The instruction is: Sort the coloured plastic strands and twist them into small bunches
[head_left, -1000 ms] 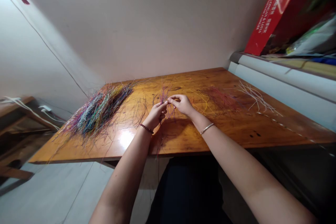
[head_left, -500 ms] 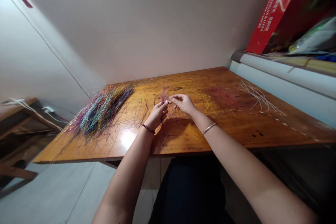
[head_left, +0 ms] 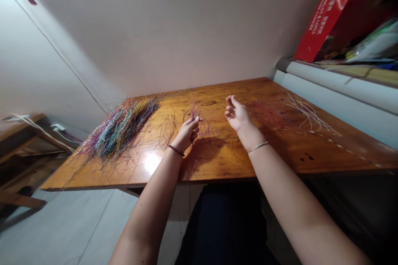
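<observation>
My left hand (head_left: pixel 188 131) is closed in a pinch on a small bundle of thin purple strands (head_left: pixel 193 112), which look like fine wire or thread. Their ends fan out above the fingers. To the right and a little higher, my right hand (head_left: pixel 236 114) is raised apart from the bundle, its fingers curled in toward the thumb. Whatever it may hold is too fine to make out. More purple strands (head_left: pixel 205 128) lie on the table just beyond my left hand. Yellow strands (head_left: pixel 234 137) are partly covered by my right hand and wrist.
A thick heap of multicoloured strands (head_left: pixel 121 130) covers the left of the wooden table (head_left: pixel 217 165). Dark loose strands (head_left: pixel 166 128) lie nearer the middle. Rightward are red strands (head_left: pixel 269 116) and white strands (head_left: pixel 307 112). A red box (head_left: pixel 326 16) stands at the upper right.
My right hand has moved away from the left hand, rightward and up, with its palm turned more into view. My left hand stays in place, still pinching the purple strands.
</observation>
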`<state>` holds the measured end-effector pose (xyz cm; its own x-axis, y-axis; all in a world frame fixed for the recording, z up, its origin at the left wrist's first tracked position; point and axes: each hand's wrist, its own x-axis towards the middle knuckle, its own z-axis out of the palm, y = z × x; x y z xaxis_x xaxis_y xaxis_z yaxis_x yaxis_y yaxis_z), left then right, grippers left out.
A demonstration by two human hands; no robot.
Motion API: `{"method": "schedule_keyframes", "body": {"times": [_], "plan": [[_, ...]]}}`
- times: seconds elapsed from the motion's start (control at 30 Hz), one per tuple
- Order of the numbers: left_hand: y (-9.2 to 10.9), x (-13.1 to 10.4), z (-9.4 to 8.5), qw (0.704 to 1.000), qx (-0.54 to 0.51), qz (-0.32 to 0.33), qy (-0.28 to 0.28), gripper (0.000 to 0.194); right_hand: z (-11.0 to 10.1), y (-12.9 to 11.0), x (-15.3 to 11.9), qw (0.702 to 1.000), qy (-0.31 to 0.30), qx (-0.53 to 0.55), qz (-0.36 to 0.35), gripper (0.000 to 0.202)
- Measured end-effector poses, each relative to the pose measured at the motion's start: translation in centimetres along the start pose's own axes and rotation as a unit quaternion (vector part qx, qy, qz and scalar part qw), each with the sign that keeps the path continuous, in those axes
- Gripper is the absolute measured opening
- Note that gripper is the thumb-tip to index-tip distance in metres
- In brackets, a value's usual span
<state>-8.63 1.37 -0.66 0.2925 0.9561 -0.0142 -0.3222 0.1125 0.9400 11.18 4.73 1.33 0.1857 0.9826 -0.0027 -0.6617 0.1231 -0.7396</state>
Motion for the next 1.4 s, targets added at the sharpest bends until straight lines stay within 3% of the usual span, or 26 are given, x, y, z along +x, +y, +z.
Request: {"method": "schedule_keyframes", "body": {"times": [0.1,0.17,0.27,0.37,0.53,0.7,0.87,1.07,1.4], "plan": [[0.1,0.2,-0.5,0.999,-0.044,0.004,0.012,0.032,-0.6,-1.2,0.3,0.998,0.048,0.05,0.014,0.017],[0.2,0.3,-0.8,0.997,-0.078,0.006,0.015,0.03,-0.6,-1.0,0.2,0.999,0.046,0.019,0.018,0.015],[0.3,0.4,-1.1,0.994,-0.11,0.007,0.023,0.027,-0.2,0.6,-0.3,0.988,0.002,-0.151,0.04,0.01],[0.4,0.4,-1.1,0.993,-0.117,0.006,0.023,0.027,0.3,2.8,-0.6,0.945,-0.034,-0.321,0.045,0.012],[0.3,0.4,-1.0,0.995,-0.097,0.007,0.016,0.029,0.6,5.3,-0.6,0.889,-0.057,-0.454,0.032,0.016],[0.3,0.2,-0.7,0.996,-0.09,0.007,0.012,0.028,1.2,6.0,-0.7,0.912,-0.06,-0.4,0.071,0.017],[0.6,0.1,-0.4,0.996,-0.089,-0.003,0.02,0.027,1.6,6.3,-0.7,0.913,-0.123,-0.363,0.139,0.014],[0.3,0.2,-0.3,0.998,-0.067,-0.005,-0.002,0.034,1.8,5.6,-1.2,0.922,-0.105,-0.368,0.057,0.02],[-0.5,0.1,0.3,0.999,0.028,-0.004,-0.035,0.033,1.8,5.6,-1.2,0.945,-0.161,-0.279,-0.05,0.03]]}}
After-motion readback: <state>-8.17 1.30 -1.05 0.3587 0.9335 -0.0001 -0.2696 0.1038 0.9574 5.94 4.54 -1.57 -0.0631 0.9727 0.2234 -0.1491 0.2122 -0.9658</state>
